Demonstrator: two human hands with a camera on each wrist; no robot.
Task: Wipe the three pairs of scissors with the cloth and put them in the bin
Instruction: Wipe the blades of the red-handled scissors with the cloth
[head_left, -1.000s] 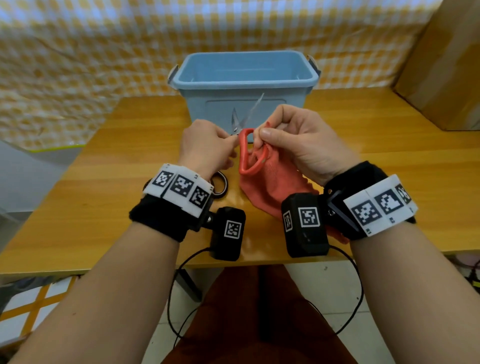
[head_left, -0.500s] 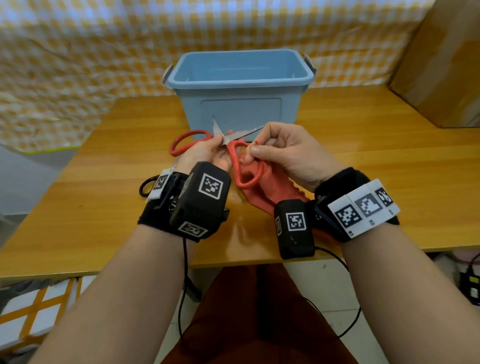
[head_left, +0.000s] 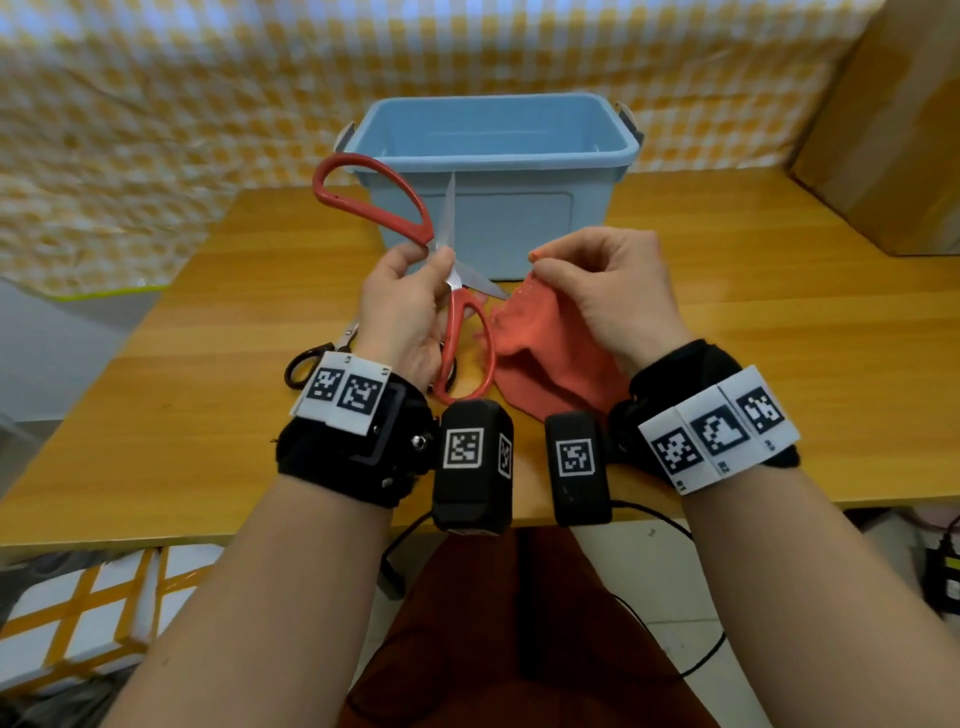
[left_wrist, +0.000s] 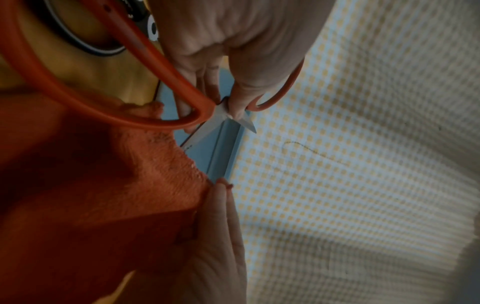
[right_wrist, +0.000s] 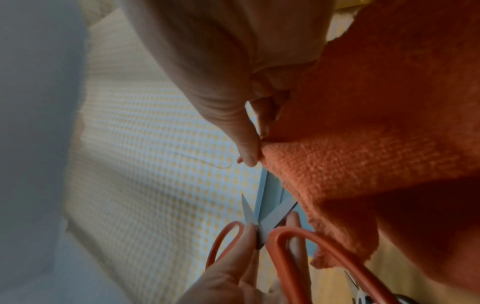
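Scissors-wise, the risk I see is the bare blades. The left hand (head_left: 402, 306) pinches the red-handled scissors (head_left: 452, 291) right at the pivot, thumb and fingers clamped on the metal, with the blades splayed wide open. If that pinch slips, or the handles swing shut, a fingertip could get nicked. The lower blade tip also points at the right hand (head_left: 608, 291), so a careless wipe toward the point could jab it.

That right hand has its thumb and forefinger closed on the top corner of the orange cloth (head_left: 550, 353), which hangs down onto the wooden table (head_left: 753, 322). Only a corner is held, so my guess is the cloth may bunch or slide off the blade instead of wiping it properly.

Looks: big red loop handles, one sticking up toward the blue bin (head_left: 498, 140), the other hanging down by the wrist. Short shiny steel blades, clean as far as I can tell. The scissors are held in the air just in front of the bin, not in it. Nothing shows in the part of the bin's inside that's visible.

Black-handled scissors (head_left: 317, 356) lie on the table, partly hidden behind the left wrist. Can't spot a third pair for sure.
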